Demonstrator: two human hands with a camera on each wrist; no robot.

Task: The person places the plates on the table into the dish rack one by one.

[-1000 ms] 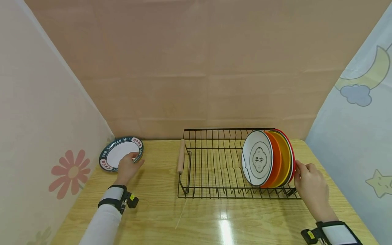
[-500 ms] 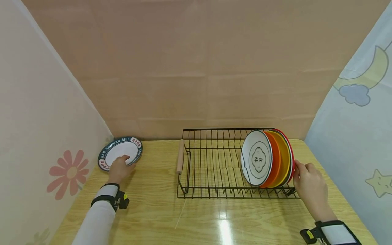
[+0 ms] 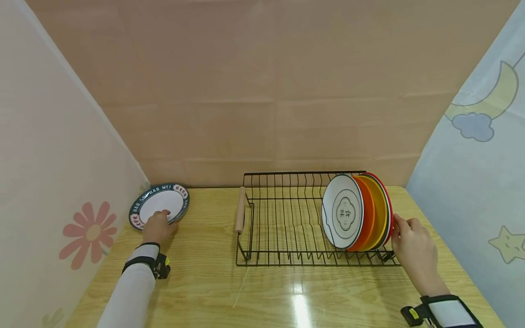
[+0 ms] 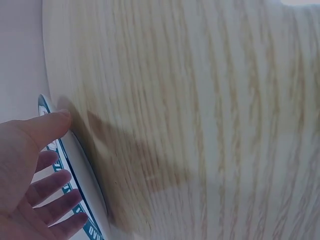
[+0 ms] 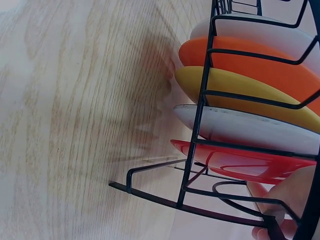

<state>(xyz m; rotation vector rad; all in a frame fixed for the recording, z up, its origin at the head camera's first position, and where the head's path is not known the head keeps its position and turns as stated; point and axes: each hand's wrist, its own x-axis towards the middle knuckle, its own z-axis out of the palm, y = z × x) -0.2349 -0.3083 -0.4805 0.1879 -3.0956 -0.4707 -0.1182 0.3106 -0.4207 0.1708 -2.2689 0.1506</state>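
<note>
At the left back of the table, my left hand [image 3: 157, 228] lies over the near rim of a white plate [image 3: 174, 200] with a dark blue lettered border. In the left wrist view the thumb [image 4: 50, 127] sits at the plate's edge, with the other fingers spread loosely over its face. My right hand [image 3: 414, 248] grips the right end of a black wire dish rack [image 3: 283, 251], its fingers [image 5: 285, 200] curled behind the end wires and close against a red plate [image 5: 235, 161]. Part of that grip is hidden by the wires.
Beside the red plate stand upright a dark-rimmed white plate [image 5: 250, 125], a yellow plate [image 3: 375, 207], an orange plate [image 3: 367, 205] and a white plate [image 3: 343, 212] with a printed emblem. A wooden handle [image 3: 241, 210] marks the rack's left end. Papered walls surround the table [image 3: 205, 282].
My left hand has slid left and slightly toward me along the blue-bordered plate, away from its right edge. The right hand keeps its place on the rack, and the racked plates stay put.
</note>
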